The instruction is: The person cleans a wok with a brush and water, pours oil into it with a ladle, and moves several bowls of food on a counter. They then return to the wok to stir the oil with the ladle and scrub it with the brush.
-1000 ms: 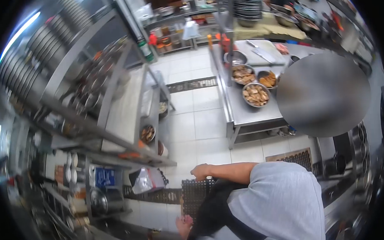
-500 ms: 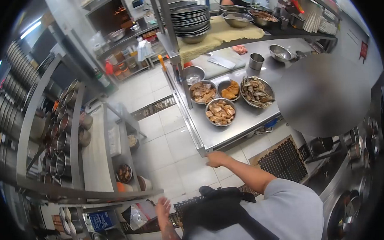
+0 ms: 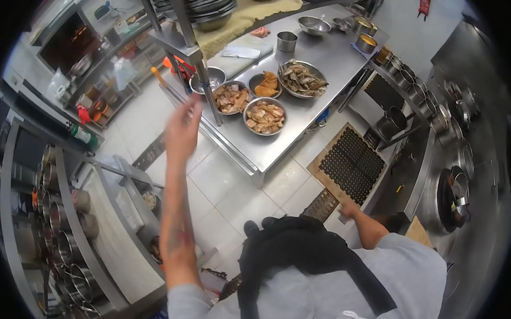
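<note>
My left hand (image 3: 183,128) is stretched forward, open and empty, with its fingers pointing up in front of the metal shelf post (image 3: 201,76). In this view it overlaps the left edge of the steel table (image 3: 241,151). Close beyond the fingers are a bowl of sliced meat pieces (image 3: 230,98) and a steel bowl (image 3: 215,76). A second bowl of pieces (image 3: 265,118), a small bowl of orange-brown pieces (image 3: 265,85) and a bowl of dried fish (image 3: 303,78) stand nearby. My right hand (image 3: 346,211) hangs low by my side, its fingers small and blurred.
A cleaver (image 3: 240,52) lies on a cutting board. Beside it stands a steel pot (image 3: 287,41). On the left, a rack holds several pots (image 3: 65,247). A black rubber mat (image 3: 349,158) lies on the tiled floor (image 3: 234,197). Pans (image 3: 445,202) are on the right.
My left hand has risen from low at my side to reach forward. My right hand has dropped back to the right. The view has turned right, and the table appears shifted up and left.
</note>
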### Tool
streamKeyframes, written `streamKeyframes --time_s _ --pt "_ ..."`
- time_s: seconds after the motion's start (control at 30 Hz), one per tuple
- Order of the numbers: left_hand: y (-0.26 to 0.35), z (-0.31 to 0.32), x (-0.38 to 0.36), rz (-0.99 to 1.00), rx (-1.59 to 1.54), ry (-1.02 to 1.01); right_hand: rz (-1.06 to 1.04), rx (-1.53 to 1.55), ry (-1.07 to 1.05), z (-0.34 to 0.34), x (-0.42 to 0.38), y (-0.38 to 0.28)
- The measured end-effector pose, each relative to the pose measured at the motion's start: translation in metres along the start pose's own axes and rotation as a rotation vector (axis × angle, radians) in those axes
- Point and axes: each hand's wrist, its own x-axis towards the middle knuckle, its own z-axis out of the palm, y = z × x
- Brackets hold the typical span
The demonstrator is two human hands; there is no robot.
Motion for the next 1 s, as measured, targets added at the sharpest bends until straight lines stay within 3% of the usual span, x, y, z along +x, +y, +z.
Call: streamKeyframes --time_s 0.03,0.07,0.1,0.13,0.2,0.23,0.3,0.37,0.4,0.43,0.5,0.6,0.67,0.77,0.8,0.83,0.87,0.9,0.93,0.97,1.0 --pt "0.063 -0.014 0.039 0.191 -0.069 -0.018 0.195 -0.192 -0.412 0.084 0.051 0.121" --pt "0.109 -0.024 0.071 0.293 -0.009 -0.014 0.467 0.131 -0.182 0.079 -0.001 0.12" --pt "0.14 -0.028 0.105 0.493 0.1 0.025 0.425 0.196 -0.181 0.049 -0.054 0.086" --pt "0.162 -0.029 0.138 0.687 0.207 0.062 0.717 0.517 -0.195 0.053 -0.077 0.078" --pt "0.187 -0.02 0.201 0.871 0.476 0.063 0.863 0.871 -0.109 0.077 -0.109 0.078" --pt "0.194 -0.014 0.221 0.863 0.632 0.0 0.861 0.891 -0.103 0.083 -0.124 0.068" --pt "0.192 0.0 0.259 0.869 0.789 -0.068 0.807 1.087 0.132 0.104 -0.148 0.039" --pt "0.178 0.016 0.295 0.583 1.058 -0.346 0.777 1.252 0.268 0.154 -0.159 0.023" --pt "0.172 0.019 0.306 0.607 1.06 -0.353 0.752 1.357 0.262 0.192 -0.163 0.022" --pt "0.169 0.021 0.317 0.611 1.027 -0.372 0.794 1.333 0.169 0.214 -0.169 0.009" --pt "0.188 0.016 0.31 0.611 0.994 -0.409 0.385 0.501 -0.092 0.306 -0.178 0.026" --pt "0.191 0.009 0.31 0.618 0.9 -0.316 0.326 0.218 0.121 0.407 -0.2 0.033" --pt "0.185 0.007 0.314 0.654 0.905 -0.226 0.285 0.273 0.13 0.391 -0.174 0.049" --pt "0.177 0.009 0.315 0.91 0.688 0.114 0.181 0.432 0.126 0.341 -0.118 0.078" --pt "0.185 0.009 0.305 0.912 0.689 0.119 0.146 0.484 0.124 0.316 -0.09 0.091" --pt "0.196 0.009 0.293 0.962 0.598 0.139 -0.072 -0.265 0.117 0.191 -0.106 0.021" --pt "0.207 0.008 0.274 1.003 0.507 0.16 0.148 0.084 0.38 0.12 -0.09 -0.027" --pt "0.218 0.011 0.254 1.094 0.498 0.154 0.164 0.755 0.562 0.058 -0.071 -0.068" --pt "0.229 0.016 0.232 1.189 0.49 0.142 0.002 0.784 0.532 0.008 -0.038 -0.077" --pt "0.237 0.024 0.206 1.265 0.467 0.096 -0.125 0.916 0.64 -0.103 -0.088 -0.175" --pt "0.237 0.026 0.203 1.264 0.471 0.085 -0.289 1.098 0.51 -0.143 -0.062 -0.179"
